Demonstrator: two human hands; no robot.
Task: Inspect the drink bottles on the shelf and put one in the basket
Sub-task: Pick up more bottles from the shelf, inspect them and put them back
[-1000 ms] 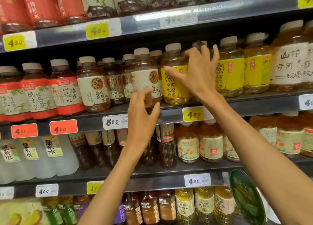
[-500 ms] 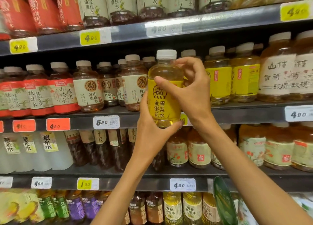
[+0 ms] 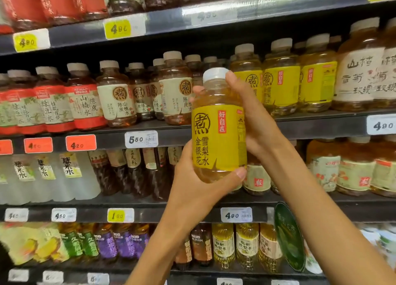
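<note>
Both hands on one yellow-label bottle [image 3: 218, 132], held upright in front of the shelf [image 3: 310, 125], clear of the rows. Left hand [image 3: 192, 182] cups the base from below-left, thumb wrapped across the bottom front edge of the bottle, fingers hidden behind it. Right hand [image 3: 255, 122] grips the upper right side, fingertips curled up by the white cap [image 3: 215, 74], palm against the label's right edge. Label faces the camera, bottle near vertical with a slight lean. Amber liquid visible above and below the label. Matching yellow-label bottles [image 3: 280, 85] stand on the middle shelf just behind and right of the held one; brown-label bottles [image 3: 116, 101] to the left, red-label bottles [image 3: 53, 104] further left. Price tags [image 3: 141, 139] along the shelf edges. Basket not in view.
</note>
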